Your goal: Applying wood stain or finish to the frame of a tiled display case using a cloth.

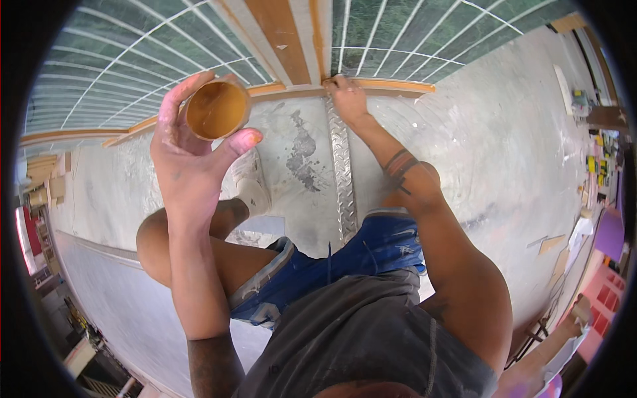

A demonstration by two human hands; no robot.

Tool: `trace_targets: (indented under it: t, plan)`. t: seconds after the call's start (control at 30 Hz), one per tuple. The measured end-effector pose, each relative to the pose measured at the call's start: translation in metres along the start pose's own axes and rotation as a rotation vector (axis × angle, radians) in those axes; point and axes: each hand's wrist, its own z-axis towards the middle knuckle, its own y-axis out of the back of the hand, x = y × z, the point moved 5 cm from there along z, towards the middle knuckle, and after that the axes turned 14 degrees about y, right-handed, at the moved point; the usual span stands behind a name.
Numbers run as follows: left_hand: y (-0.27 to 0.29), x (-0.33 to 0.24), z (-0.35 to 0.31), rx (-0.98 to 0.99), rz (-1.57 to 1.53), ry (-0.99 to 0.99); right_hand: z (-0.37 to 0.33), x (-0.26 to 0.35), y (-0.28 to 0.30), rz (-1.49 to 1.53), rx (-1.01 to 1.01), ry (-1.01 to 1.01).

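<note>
My left hand (pixel 192 146) is raised, with fingers and thumb wrapped round a small round cup (pixel 217 110). The cup is tilted so its mouth shows, and orange-brown liquid or coating lines the inside. Pink and orange smears mark the thumb and fingers. Farther off and to the right, my right hand (pixel 346 98) reaches down to the foot of a wooden post (pixel 282 40), where the orange-brown bottom rail (pixel 391 85) meets it. Its fingers are pinched together against the wood; whatever they hold is too small to make out.
Green panels with white wire grids (pixel 152 60) stand on both sides of the post. A metal tread-plate strip (pixel 342 172) runs along the grey floor (pixel 424 132) below it. A dark wet stain (pixel 303 156) lies left of the strip. Shelves and tools crowd the far right rim.
</note>
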Motion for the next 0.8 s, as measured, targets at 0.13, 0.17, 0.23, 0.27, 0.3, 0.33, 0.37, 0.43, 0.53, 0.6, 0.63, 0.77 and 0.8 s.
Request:
trace_targets:
  t: [0.13,0.17,0.23,0.27,0.3,0.33,0.37,0.43,0.53,0.6,0.63,0.77,0.8]
  plan:
    - [-0.004,0.002,0.002,-0.014,0.027,-0.04,-0.007,-0.004,-0.006,-0.083,0.005,0.071]
    - [-0.004,0.003,0.002,-0.023,0.0,-0.009,-0.007,-0.002,-0.005,-0.13,0.011,0.115]
    - [-0.006,0.003,0.003,-0.02,0.018,0.005,-0.012,-0.013,-0.001,-0.131,0.035,0.111]
    - [-0.006,0.005,0.002,-0.026,0.029,0.02,-0.017,-0.018,0.001,-0.13,0.065,0.118]
    - [-0.007,0.006,0.002,-0.019,0.033,0.021,-0.025,-0.024,0.006,-0.131,0.064,0.11]
    - [-0.007,0.005,0.002,-0.026,0.049,0.024,-0.032,-0.031,0.012,-0.124,0.039,0.103]
    - [-0.008,0.005,0.002,-0.032,0.064,0.024,-0.041,-0.041,0.018,-0.119,0.013,0.095]
    - [-0.01,0.005,0.004,-0.021,0.058,0.012,-0.062,-0.067,0.028,-0.147,0.007,0.051]
    - [-0.012,0.006,0.005,-0.006,0.079,-0.024,-0.095,-0.105,0.046,-0.189,0.021,-0.019]
    - [-0.013,0.006,0.004,0.006,0.106,-0.056,-0.115,-0.129,0.06,-0.21,0.035,-0.05]
    - [-0.013,0.007,0.004,0.014,0.099,-0.057,-0.126,-0.143,0.068,-0.255,0.056,-0.11]
    - [-0.016,0.005,0.001,0.025,0.098,-0.058,-0.167,-0.198,0.104,-0.395,0.142,-0.352]
    - [-0.017,0.005,0.001,0.032,0.095,-0.063,-0.18,-0.215,0.11,-0.434,0.26,-0.469]
